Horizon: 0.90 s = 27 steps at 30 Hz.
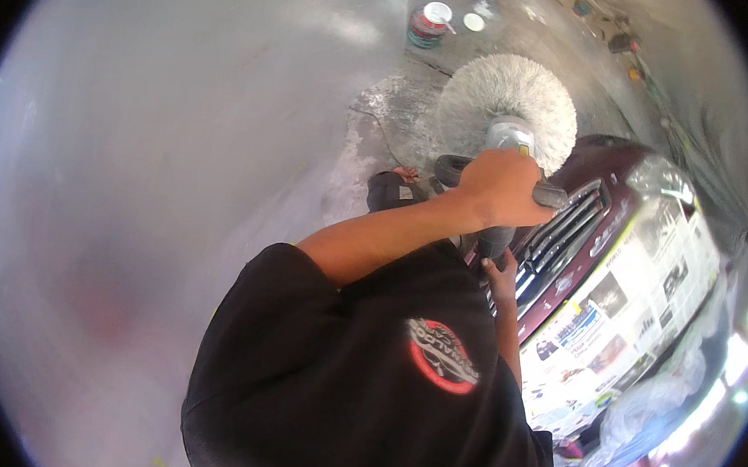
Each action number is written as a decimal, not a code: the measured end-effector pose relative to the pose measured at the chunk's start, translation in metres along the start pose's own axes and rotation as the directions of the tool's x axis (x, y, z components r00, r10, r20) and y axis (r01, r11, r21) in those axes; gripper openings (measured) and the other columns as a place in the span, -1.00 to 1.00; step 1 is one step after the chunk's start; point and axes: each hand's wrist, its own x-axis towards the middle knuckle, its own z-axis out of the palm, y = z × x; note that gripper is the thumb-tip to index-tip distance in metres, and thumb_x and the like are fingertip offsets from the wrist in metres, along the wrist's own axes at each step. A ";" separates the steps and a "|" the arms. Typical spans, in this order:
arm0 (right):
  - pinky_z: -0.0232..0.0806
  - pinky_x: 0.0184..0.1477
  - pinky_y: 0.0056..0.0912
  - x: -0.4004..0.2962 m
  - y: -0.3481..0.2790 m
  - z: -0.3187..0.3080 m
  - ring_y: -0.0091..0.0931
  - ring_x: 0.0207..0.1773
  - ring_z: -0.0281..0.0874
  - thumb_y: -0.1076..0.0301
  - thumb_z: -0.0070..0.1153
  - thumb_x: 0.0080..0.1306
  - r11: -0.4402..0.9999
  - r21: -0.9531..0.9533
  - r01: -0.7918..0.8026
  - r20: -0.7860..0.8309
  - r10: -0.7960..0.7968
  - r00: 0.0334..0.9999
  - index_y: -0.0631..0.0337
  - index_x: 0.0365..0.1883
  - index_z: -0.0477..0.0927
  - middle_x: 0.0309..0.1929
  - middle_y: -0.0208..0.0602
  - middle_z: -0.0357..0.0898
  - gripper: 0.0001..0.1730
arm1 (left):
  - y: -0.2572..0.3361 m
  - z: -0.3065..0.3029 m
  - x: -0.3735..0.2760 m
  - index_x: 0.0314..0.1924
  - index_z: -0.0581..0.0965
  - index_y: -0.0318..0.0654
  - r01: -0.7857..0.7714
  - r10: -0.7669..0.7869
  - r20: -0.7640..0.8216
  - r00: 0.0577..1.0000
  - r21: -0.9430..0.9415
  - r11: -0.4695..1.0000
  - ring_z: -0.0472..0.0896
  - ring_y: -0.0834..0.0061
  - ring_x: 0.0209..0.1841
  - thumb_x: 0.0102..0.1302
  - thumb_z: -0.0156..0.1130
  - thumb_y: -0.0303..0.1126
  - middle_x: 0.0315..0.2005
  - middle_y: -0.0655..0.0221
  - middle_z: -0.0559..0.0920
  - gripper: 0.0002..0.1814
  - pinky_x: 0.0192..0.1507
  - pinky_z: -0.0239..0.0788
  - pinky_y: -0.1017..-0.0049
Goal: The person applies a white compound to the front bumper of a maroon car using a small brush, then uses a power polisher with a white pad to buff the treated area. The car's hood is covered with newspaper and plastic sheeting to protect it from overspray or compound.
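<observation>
A polisher (511,136) with a large white wool pad (507,99) is held before me, its pad pointing away from my body. My left hand (504,184) is closed around its black front loop handle. Lower down, my right hand (503,275) grips the black rear body, partly hidden by the tool. Beside the polisher lies the maroon front end of a car (597,249) with a chrome-barred grille (562,237). I cannot tell whether the pad touches the car.
Printed newspaper (628,316) and clear plastic sheeting (655,396) cover part of the car. On the concrete floor stands a can (427,29) with a white container on top, near a white round lid (473,22). A thin cord (381,130) runs along the floor. A blurred grey surface (145,152) fills the left.
</observation>
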 end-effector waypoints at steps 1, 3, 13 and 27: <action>0.41 0.09 -0.36 -0.001 -0.001 -0.007 -0.50 -0.01 0.62 0.07 0.52 0.24 1.000 -0.011 0.006 0.032 -0.006 0.999 0.36 0.21 0.52 -0.03 -0.28 0.71 -0.26 | 0.002 0.001 -0.001 -0.29 0.76 -0.32 -0.004 0.004 -0.016 1.000 0.012 1.000 0.75 -0.02 -0.29 0.01 0.46 0.17 -0.43 0.00 0.74 -0.40 -0.14 0.60 0.16; 0.41 0.12 -0.35 0.000 -0.004 -0.020 -0.49 0.02 0.63 0.07 0.50 0.25 0.999 -0.028 0.022 0.097 -0.019 0.995 0.36 0.23 0.52 -0.01 -0.27 0.71 -0.26 | 0.008 0.005 -0.001 -0.28 0.77 -0.32 -0.010 0.012 -0.045 0.999 0.042 0.999 0.76 -0.01 -0.28 0.01 0.46 0.17 -0.42 0.01 0.75 -0.39 -0.12 0.60 0.16; 0.33 0.25 -0.28 -0.011 0.004 -0.036 -0.44 0.14 0.55 0.06 0.45 0.26 0.994 -0.028 0.106 0.218 -0.097 0.971 0.37 0.27 0.48 0.06 -0.20 0.66 -0.24 | 0.039 -0.002 -0.026 -0.21 0.77 -0.33 0.126 -0.120 -0.094 0.988 0.066 0.990 0.76 -0.01 -0.23 0.03 0.46 0.19 -0.36 0.02 0.76 -0.36 -0.07 0.60 0.16; 0.36 0.24 -0.04 -0.083 0.015 -0.014 0.04 0.23 0.55 -0.33 0.27 0.31 0.934 -0.270 0.232 0.134 -0.202 0.970 0.37 0.28 0.49 0.12 0.25 0.61 -0.08 | 0.068 0.056 -0.078 -0.20 0.72 -0.49 -0.011 0.011 -0.078 0.997 -0.004 1.000 0.51 0.66 -0.46 0.33 0.48 -0.31 -0.49 0.41 0.68 -0.70 -0.35 0.40 0.50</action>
